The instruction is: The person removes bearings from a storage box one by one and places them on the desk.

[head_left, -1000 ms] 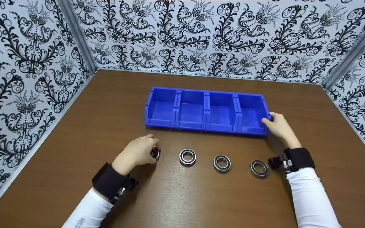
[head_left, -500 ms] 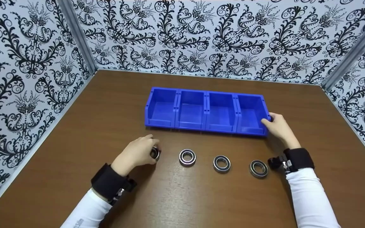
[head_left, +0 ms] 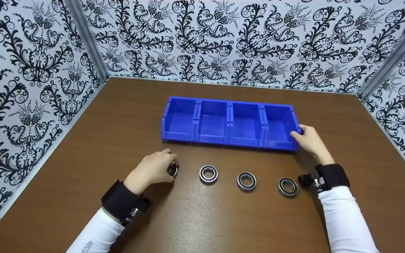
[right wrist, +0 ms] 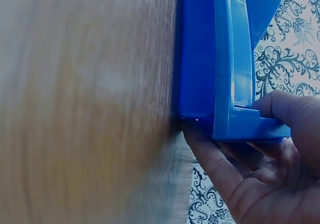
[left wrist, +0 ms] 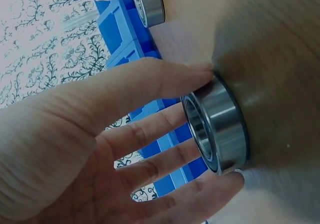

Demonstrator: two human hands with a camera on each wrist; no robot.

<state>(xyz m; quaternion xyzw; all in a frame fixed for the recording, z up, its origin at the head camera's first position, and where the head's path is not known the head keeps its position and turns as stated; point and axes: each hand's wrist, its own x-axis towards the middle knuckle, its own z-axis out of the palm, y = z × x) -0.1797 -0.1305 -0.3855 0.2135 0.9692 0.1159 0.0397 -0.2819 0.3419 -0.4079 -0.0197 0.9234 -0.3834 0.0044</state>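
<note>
My left hand [head_left: 154, 167] grips a ball bearing [left wrist: 220, 124] between thumb and fingers, close to the table left of the other bearings. In the left wrist view the thumb lies on one side of the steel outer ring and the fingertips on the other. At the right end of a blue four-compartment bin row [head_left: 229, 142], my right hand [head_left: 309, 140] pinches the side wall, thumb over the inner edge and fingers outside. The right wrist view shows those fingers under and behind the blue wall [right wrist: 260, 126]. All compartments look bare inside.
Three more bearings lie flat in a row on the brown table [head_left: 202, 225]: a left one [head_left: 208, 180], a middle one [head_left: 246, 187] and a right one [head_left: 287, 193] near the right wrist strap. Patterned wall panels [head_left: 223, 42] enclose the back and sides.
</note>
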